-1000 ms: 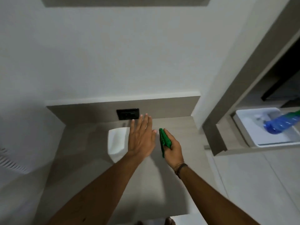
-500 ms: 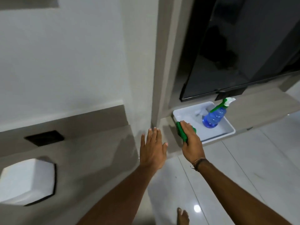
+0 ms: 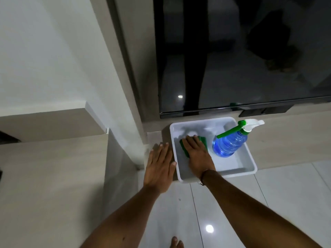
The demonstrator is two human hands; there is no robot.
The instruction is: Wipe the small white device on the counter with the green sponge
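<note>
My right hand (image 3: pixel 197 155) lies flat over the green sponge (image 3: pixel 184 147) inside a white tray (image 3: pixel 249 164), pressing it against the tray's floor. Green edges of the sponge show on both sides of my fingers. My left hand (image 3: pixel 159 165) hovers flat with fingers apart just left of the tray's rim, holding nothing. The small white device is out of view. The beige counter (image 3: pixel 44 176) that it stood on fills the lower left.
A blue spray bottle (image 3: pixel 230 142) with a green and white trigger leans in the tray's right half. A large black screen (image 3: pixel 241 54) hangs above the tray. A wall corner (image 3: pixel 125 104) separates counter and tray. Glossy floor tiles lie below.
The view swung right, away from the white device. My right hand carried the sponge from the counter into the white tray. My left hand followed to the tray's left rim.
</note>
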